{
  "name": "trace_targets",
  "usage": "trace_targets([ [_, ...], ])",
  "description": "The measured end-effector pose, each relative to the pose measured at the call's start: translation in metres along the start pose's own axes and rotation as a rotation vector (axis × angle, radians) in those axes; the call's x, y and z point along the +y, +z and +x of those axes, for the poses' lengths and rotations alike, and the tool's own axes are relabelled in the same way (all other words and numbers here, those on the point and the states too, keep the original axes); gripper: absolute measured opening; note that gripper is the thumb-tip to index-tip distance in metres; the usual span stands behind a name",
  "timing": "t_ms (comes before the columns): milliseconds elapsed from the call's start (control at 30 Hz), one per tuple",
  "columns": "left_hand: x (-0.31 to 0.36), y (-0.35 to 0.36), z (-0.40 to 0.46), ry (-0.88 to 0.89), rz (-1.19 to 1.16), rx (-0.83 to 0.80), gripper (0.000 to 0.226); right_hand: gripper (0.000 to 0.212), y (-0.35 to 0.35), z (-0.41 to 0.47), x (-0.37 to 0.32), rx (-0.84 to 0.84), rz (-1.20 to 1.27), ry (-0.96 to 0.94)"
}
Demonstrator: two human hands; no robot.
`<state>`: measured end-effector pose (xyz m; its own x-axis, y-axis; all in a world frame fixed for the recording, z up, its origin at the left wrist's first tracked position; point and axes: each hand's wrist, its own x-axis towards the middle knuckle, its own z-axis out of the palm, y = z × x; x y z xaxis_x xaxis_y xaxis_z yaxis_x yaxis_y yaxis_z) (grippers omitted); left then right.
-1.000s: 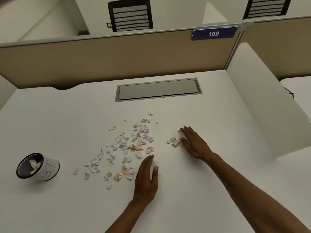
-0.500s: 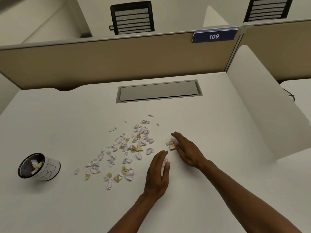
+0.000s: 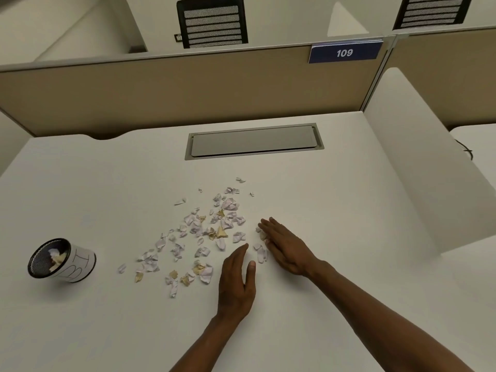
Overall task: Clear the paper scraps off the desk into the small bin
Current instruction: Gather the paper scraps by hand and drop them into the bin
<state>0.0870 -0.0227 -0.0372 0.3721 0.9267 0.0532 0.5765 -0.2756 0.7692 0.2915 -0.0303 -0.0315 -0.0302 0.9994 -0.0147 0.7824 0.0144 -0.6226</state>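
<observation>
Head view — two flat hands, left hand (image 3: pixel 236 285), right hand (image 3: pixel 288 247), one bin (image 3: pixel 62 261), scraps (image 3: pixel 204 232).

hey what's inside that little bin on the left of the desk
The small bin already holds a few pale paper scraps against its dark mesh lining. Its wall hides whatever lies deeper.

Looking like an open-plan office: sitting at a white desk (image 3: pixel 107 183) in a cubicle, being fenced by tan fabric partitions (image 3: pixel 174 95) and a white side divider (image 3: pixel 418 167). Carrying a blue number plate reading 109 (image 3: pixel 345 52), showing a grey cable hatch (image 3: pixel 253 142), with mesh-backed office chairs (image 3: pixel 212 24) standing beyond.
</observation>
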Motion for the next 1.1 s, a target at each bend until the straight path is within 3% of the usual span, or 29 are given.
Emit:
trace_targets([
  [100,0.004,0.001,0.008,0.014,-0.016,-0.021,0.044,0.051,0.004,0.001,-0.005,-0.081,-0.134,-0.070],
  [200,0.006,0.000,0.015,0.020,-0.008,-0.031,0.045,0.046,0.005,-0.006,-0.009,-0.059,-0.147,-0.108],
  [400,0.002,0.004,0.014,0.026,0.025,-0.064,0.049,0.039,-0.010,-0.025,-0.008,0.314,0.122,0.059],
  [500,0.002,0.008,0.017,0.031,0.093,-0.125,0.063,0.040,-0.019,-0.031,0.000,0.392,0.096,0.217],
  [667,0.005,0.010,0.034,-0.007,0.166,-0.288,0.089,0.052,-0.025,-0.032,0.006,0.139,-0.089,0.454],
  [933,0.018,0.006,0.059,0.020,0.133,-0.414,0.093,0.039,-0.019,-0.012,-0.024,-0.020,-0.039,0.311],
  [1000,0.014,0.002,0.061,-0.001,0.163,-0.374,0.091,0.047,-0.025,-0.009,-0.021,-0.007,-0.016,0.335],
  [1100,0.006,-0.005,0.064,-0.017,0.230,-0.367,0.088,0.083,-0.034,-0.007,-0.013,-0.143,-0.063,0.346],
])
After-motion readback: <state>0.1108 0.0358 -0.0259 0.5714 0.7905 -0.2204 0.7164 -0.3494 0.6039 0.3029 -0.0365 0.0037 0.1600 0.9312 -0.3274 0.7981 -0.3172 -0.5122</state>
